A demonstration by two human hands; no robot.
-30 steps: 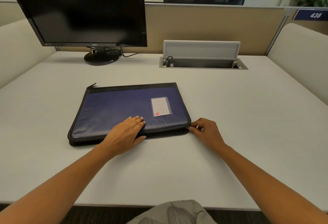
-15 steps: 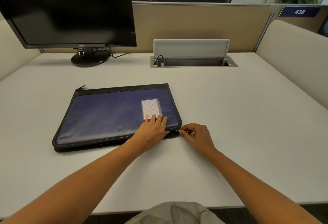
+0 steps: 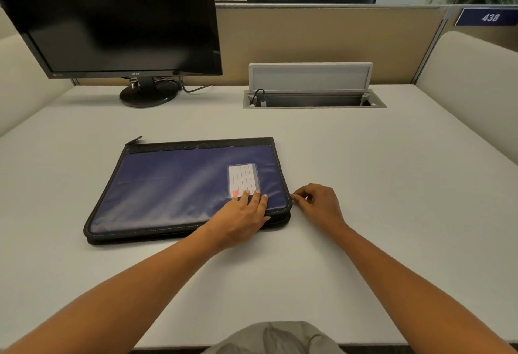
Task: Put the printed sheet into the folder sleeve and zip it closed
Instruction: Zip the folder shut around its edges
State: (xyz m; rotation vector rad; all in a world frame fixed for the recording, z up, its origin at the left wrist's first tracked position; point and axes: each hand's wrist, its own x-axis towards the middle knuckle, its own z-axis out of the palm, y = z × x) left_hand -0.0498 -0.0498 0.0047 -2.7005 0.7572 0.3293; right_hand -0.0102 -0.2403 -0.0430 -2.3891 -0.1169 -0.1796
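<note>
The left hand [image 3: 244,219] lies flat, fingers spread, pinning the folder [image 3: 182,188] to the bench [image 3: 392,199] so the right hand [image 3: 319,205], at its four o'clock corner, can pull (grip pinched, presumably on the zip tab).

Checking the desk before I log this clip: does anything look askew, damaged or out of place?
Nothing stands out. The blue folder lies flat on the desk, slightly angled, left hand pressing it, right hand pinching at its right corner.

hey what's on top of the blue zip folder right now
The left hand lies flat on the folder, its fingertips on the label card. What is inside is hidden by the cover.
</note>
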